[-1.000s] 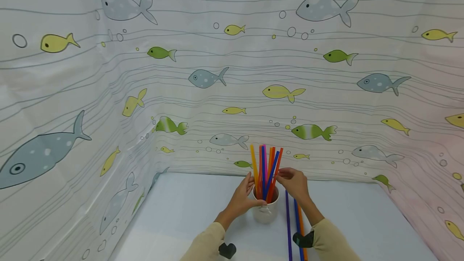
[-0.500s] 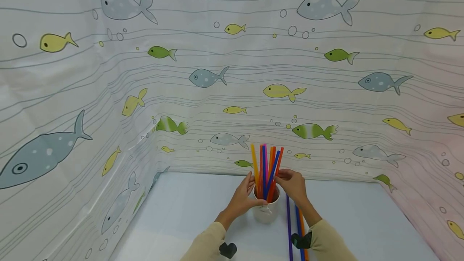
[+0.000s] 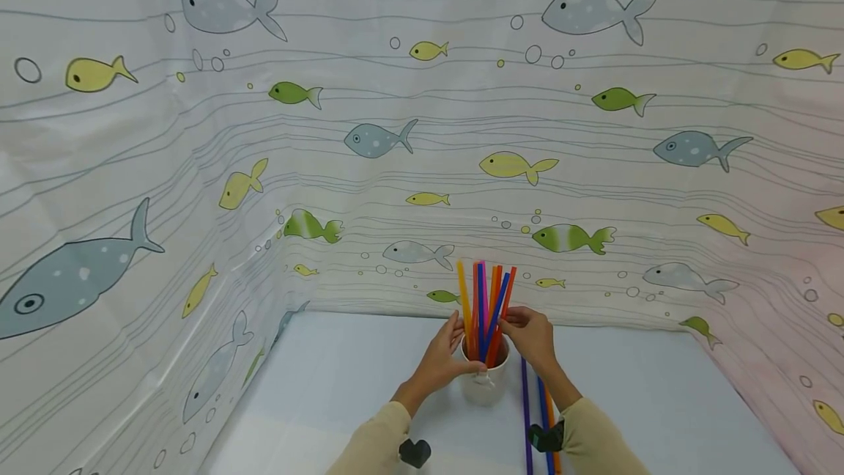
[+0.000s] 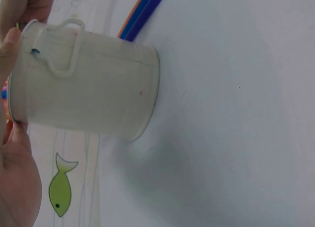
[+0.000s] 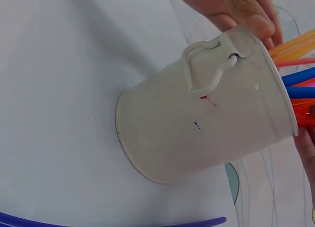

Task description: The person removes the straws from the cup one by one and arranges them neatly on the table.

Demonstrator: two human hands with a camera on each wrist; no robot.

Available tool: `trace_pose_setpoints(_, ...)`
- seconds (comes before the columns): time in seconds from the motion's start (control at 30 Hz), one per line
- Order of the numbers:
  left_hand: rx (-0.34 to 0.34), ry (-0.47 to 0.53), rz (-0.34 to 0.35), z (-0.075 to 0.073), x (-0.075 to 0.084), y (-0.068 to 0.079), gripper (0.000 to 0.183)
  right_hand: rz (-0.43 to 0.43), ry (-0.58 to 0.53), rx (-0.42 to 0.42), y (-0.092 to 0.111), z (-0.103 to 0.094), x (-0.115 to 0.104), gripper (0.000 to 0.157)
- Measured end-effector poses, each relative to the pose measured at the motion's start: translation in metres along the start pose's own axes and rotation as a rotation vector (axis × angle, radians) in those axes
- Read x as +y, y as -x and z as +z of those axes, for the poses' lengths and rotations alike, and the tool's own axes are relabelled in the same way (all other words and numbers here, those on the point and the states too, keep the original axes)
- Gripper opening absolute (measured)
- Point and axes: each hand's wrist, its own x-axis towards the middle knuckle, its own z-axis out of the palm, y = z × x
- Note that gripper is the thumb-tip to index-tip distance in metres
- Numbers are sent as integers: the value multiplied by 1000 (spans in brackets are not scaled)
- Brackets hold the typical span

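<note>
A small cream metal bucket (image 3: 483, 389) with a looped side handle stands upright on the white table. Long colourful plastic straws lean out of its top, among them a yellow straw (image 3: 462, 288), a pink one, blue ones and several orange-red ones. My left hand (image 3: 440, 359) holds the bucket at its rim, thumb (image 5: 260, 26) on the near side and fingers round the left. On the other side my right hand (image 3: 535, 341) has its thumb and forefinger at an orange-red straw (image 3: 512, 281), pinching it just above the rim. Its other fingers are partly hidden.
To the right of the bucket lie loose straws: a purple straw (image 3: 526, 416), then a blue straw (image 3: 543, 394) and an orange one side by side, partly under the right forearm. A fish-patterned curtain (image 3: 422, 167) surrounds the table's back and sides.
My right hand has shifted slightly left, closer in to the straws. The left hand, the bucket and the loose straws hold their places; the view has tilted a little.
</note>
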Motion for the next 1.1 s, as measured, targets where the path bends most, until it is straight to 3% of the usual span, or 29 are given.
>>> trace_pose_setpoints(1.1, -5, 2, -18, 0, 5, 3, 109, 26, -45, 3, 1, -7, -9, 27)
